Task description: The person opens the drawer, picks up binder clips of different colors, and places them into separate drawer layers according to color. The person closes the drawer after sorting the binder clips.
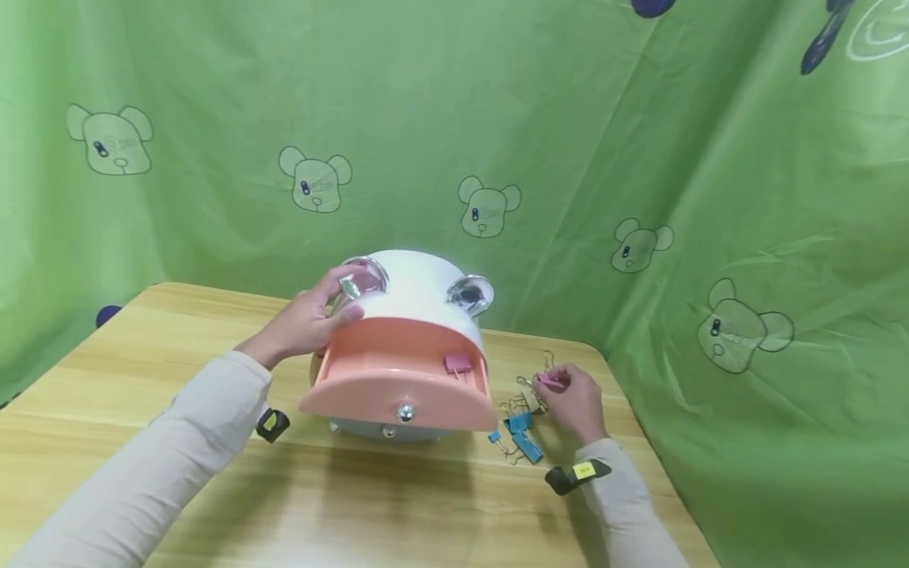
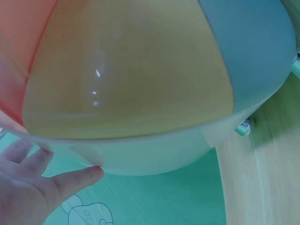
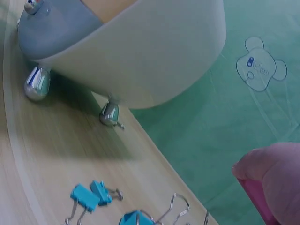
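A rounded white storage box point(image 1: 426, 280) with silver ears stands on the table, its pink top drawer point(image 1: 355, 398) pulled out. Inside that drawer lies a pink binder clip point(image 1: 458, 364). My left hand point(image 1: 301, 319) rests on the box at its left ear, thumb on the shell; the left wrist view has these fingers point(image 2: 77, 180) extended against the white rim. To the right of the box, my right hand point(image 1: 578, 402) pinches another pink binder clip point(image 1: 550, 382) above the table. Close to it lie several blue binder clips point(image 1: 527, 447) and a cream binder clip point(image 1: 531, 398).
Below the pink drawer, yellow point(image 2: 126, 70) and blue-grey point(image 3: 61, 35) drawer fronts show in the wrist views. Short silver feet point(image 3: 110, 114) lift the box off the wooden table point(image 1: 213, 489). A green curtain point(image 1: 398, 118) with bear prints hangs behind and at the right.
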Demonstrator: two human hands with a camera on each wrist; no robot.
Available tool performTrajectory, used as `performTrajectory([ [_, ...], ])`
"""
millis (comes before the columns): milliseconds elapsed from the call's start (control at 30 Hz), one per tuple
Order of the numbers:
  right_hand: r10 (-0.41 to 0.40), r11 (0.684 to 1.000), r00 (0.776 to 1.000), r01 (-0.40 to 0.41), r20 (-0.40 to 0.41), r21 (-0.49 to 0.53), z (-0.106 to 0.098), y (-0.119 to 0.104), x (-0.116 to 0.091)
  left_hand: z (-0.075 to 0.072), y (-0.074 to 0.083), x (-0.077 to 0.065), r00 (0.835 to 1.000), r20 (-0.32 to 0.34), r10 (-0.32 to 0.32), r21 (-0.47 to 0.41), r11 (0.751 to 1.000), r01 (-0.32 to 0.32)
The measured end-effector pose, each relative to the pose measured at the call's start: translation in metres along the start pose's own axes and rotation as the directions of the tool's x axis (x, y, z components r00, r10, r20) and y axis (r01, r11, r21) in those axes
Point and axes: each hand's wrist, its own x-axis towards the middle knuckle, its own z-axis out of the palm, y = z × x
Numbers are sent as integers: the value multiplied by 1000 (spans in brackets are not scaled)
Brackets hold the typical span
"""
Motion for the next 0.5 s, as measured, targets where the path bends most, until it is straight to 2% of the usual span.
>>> performTrajectory([
  [167, -48, 999, 999, 48, -12, -23, 1, -13, -1, -3, 4, 2, 999, -46, 30, 40, 999, -28],
  [300, -78, 996, 997, 78, -9, -32, 3, -25, -3, -7, 13, 6, 996, -71, 59, 93, 994, -53],
  [500, -161, 987, 986, 160, -33, -17, 3, -44, -5, -14, 32, 20, 988, -39, 152, 173, 974, -143],
])
